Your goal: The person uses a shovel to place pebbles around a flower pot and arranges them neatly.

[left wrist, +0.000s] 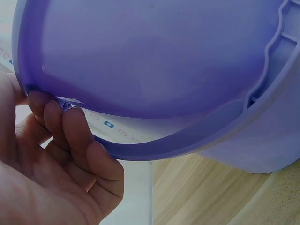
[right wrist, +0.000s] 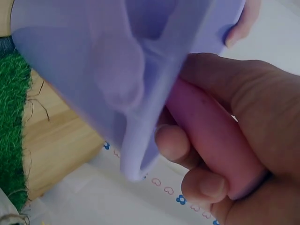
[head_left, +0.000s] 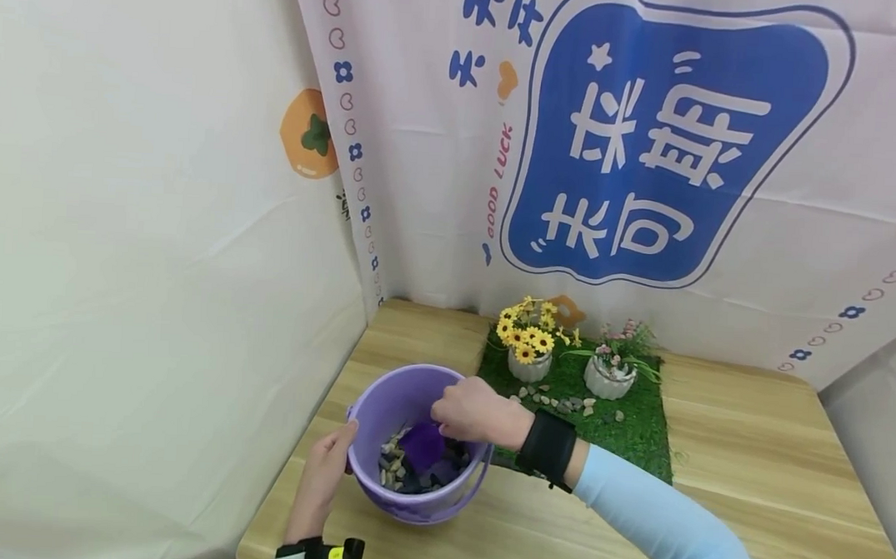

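Note:
A light purple bucket [head_left: 371, 405] stands on the wooden table, with pebbles [head_left: 392, 465] and dark stones at its bottom. My left hand [head_left: 325, 466] grips the bucket's left rim; in the left wrist view its fingers [left wrist: 77, 131] curl at the rim's edge. Over the bucket's right side, my right hand [head_left: 480, 410] holds a toy shovel by its pink handle [right wrist: 218, 136], fingers wrapped round it. The shovel's dark purple blade [head_left: 421, 445] is down among the stones inside the bucket. The bucket's handle [head_left: 468, 501] hangs at the front right.
Right of the bucket lies a green turf mat [head_left: 636, 434]. On it stand a white pot of yellow flowers [head_left: 529, 362] and a white pot of pink flowers [head_left: 610, 378], with loose pebbles [head_left: 555, 401] in front. Printed cloth [head_left: 437, 187] hangs behind the wooden table [head_left: 740, 459].

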The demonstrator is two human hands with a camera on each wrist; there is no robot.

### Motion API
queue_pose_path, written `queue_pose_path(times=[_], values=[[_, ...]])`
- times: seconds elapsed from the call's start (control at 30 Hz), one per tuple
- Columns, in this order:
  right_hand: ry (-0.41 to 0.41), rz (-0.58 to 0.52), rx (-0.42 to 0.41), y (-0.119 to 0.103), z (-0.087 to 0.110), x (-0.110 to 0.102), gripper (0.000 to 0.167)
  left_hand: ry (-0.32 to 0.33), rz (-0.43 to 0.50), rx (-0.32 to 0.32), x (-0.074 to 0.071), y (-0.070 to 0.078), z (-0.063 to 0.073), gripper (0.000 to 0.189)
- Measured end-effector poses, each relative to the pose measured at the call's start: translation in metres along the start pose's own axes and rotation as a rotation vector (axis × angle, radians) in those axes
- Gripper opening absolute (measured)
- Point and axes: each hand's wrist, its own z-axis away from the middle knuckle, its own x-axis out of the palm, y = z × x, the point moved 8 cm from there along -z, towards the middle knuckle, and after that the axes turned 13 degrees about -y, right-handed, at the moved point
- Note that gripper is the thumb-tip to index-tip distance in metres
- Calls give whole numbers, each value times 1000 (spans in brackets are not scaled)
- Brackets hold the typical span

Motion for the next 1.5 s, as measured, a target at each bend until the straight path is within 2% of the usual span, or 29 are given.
queue_pose_path(times=[0.1, 0.33, 0.53, 0.77, 1.03, 1.3, 1.5], values=[[-13, 16, 12, -3, -7, 4, 27, -2, 2, -5, 1, 1, 0, 59], [35, 123, 13, -12, -21, 9, 23, -3, 5, -19, 2, 0, 3, 57], [27, 118, 48, -11, -28, 12, 30, -5, -7, -30, 3, -5, 3, 60], [-63, 67, 79, -2, -40, 19, 31, 1, 3, -34, 2, -8, 4, 61], [-164, -8, 48, 4, -43, 35, 28, -11, 1, -31, 3, -7, 6, 61], [-177, -93, -9, 8, -41, 42, 28, -14, -13, -31, 2, 0, 2, 60], [-170, -105, -48, 12, -42, 46, 17, -23, -33, -31, 3, 3, -2, 63]])
